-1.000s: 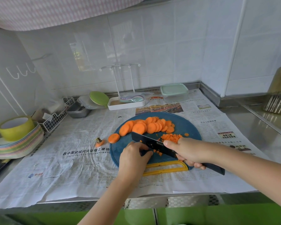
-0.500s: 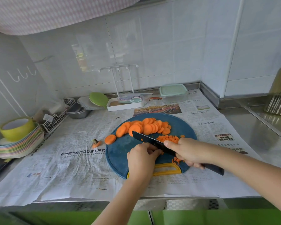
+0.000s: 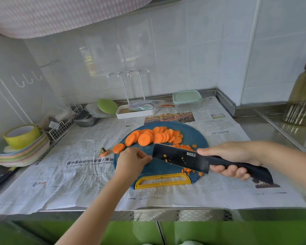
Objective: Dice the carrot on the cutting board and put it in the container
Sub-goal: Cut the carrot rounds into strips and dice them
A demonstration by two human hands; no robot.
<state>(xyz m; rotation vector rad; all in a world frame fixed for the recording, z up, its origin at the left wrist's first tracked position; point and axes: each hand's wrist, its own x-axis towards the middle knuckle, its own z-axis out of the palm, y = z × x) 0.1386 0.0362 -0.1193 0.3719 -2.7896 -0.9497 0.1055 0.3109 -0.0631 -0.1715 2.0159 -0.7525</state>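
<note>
A round blue cutting board [image 3: 193,137] with a yellow handle lies on newspaper. Orange carrot slices [image 3: 155,137] are fanned across its far side, and small diced bits [image 3: 190,170] lie near its front right. My right hand [image 3: 231,159] grips the dark handle of a black knife [image 3: 182,159], whose blade is lifted and tilted flat-side up with carrot bits stuck to it. My left hand [image 3: 132,160] rests on the board's left part, fingers curled, fingertips at the blade's tip. A clear container with a mint lid [image 3: 186,99] stands at the back.
A carrot stub [image 3: 104,152] lies on the newspaper left of the board. Stacked coloured plates with a yellow-green bowl [image 3: 21,147] sit far left, a white tray [image 3: 134,113] and metal tins at the back, and a brown jar [image 3: 304,99] on the right counter.
The knife has come up off the board and turned flat side up. My left hand moved from under the blade to its tip.
</note>
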